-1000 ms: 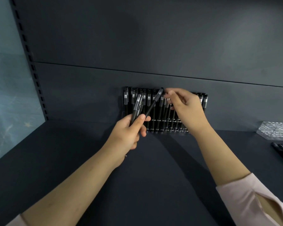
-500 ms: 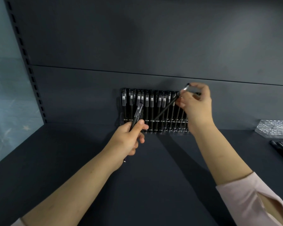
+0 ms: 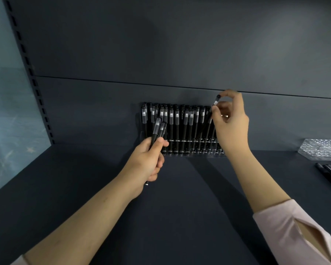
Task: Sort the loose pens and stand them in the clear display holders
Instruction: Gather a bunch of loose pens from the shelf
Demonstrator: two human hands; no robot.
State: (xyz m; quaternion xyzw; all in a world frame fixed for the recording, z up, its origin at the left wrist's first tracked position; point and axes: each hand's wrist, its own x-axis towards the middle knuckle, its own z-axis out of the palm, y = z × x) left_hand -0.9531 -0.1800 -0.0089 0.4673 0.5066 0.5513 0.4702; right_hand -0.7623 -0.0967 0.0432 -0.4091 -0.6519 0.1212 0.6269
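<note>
Black capped pen (image 3: 216, 101) held tilted at the right end of the nearly full clear plastic display holder (image 3: 204, 154), at the back of the dark shelf (image 3: 189, 197).
Right hand (image 3: 230, 121) pinches its cap end between thumb and fingertips; left hand (image 3: 147, 161) grips two spare black pens (image 3: 158, 129). Next, I'd say: straighten it and find a free slot.

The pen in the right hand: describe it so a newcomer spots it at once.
A clear holder packed with upright black pens stands against the shelf's back panel. At its right end the right hand pinches one pen. It alone tilts steeply, cap above the row.
</note>
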